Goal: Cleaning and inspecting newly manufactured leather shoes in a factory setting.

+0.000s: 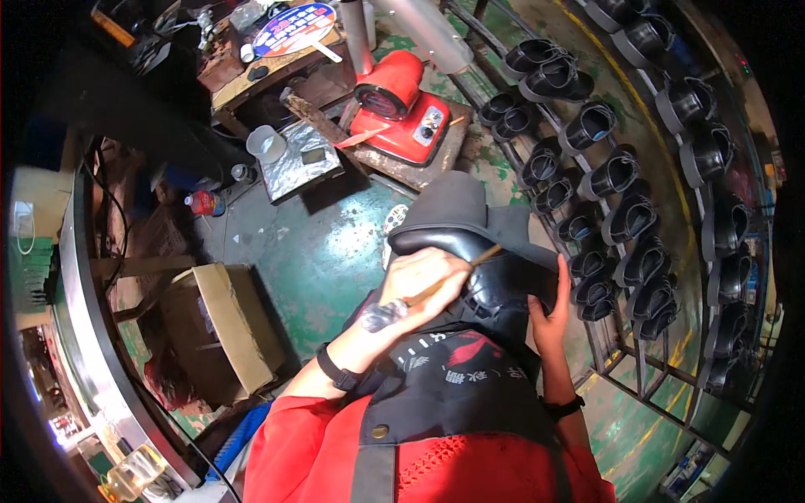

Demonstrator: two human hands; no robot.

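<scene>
A black shoe (453,241) with a thick dark grey sole (457,197) rests in front of my body, sole facing away from me. Across it reaches my left hand (426,278), its fingers closed round a thin brush (432,291) with a wooden handle. Shiny, crumpled wrapping (384,316) covers the handle's rear end. The brush's tip lies at the edge where the upper meets the sole; whether it touches is hard to tell. My right hand (549,314) grips the shoe's right end, thumb on the upper and fingers along the outer side.
Beyond the shoe stands a red machine (407,113) with a round dark opening. A white cup (266,144) sits on a foil-covered box (303,159). Racks of black shoes (633,216) line the right. An open cardboard box (243,327) and a metal-edged bench (101,360) are at left.
</scene>
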